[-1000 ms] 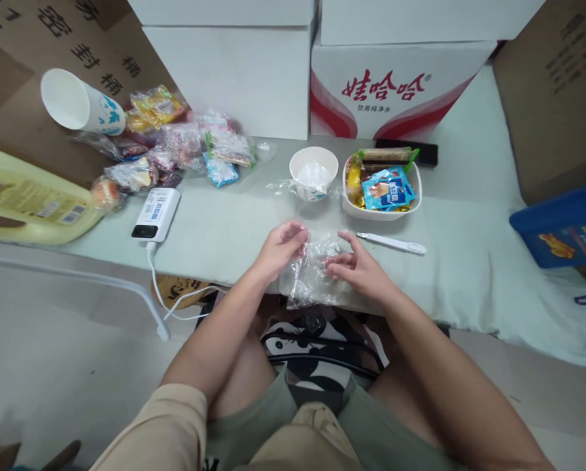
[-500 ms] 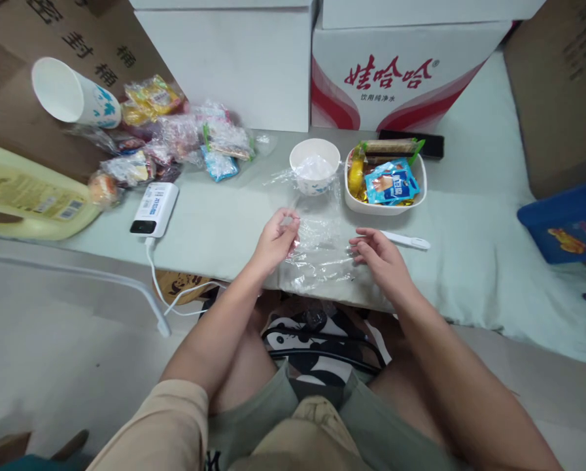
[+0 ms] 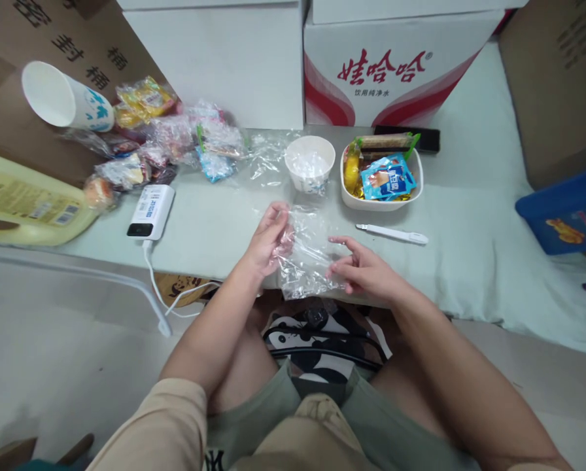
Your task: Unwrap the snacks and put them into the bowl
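The left hand is clamped on a clear plastic bag just beside it, nothing visible inside; the right hand's grip is unclear. Beyond the right hand, a white tub already holds snack packets.

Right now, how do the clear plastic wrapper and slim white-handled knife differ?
The clear plastic wrapper is broad and see-through, while the slim white-handled knife is narrow and opaque. The wrapper is in the left hand's grip; the knife lies untouched on the pale green cloth. The wrapper is creased, the knife straight. Both are on the near side of the round white paper cup.
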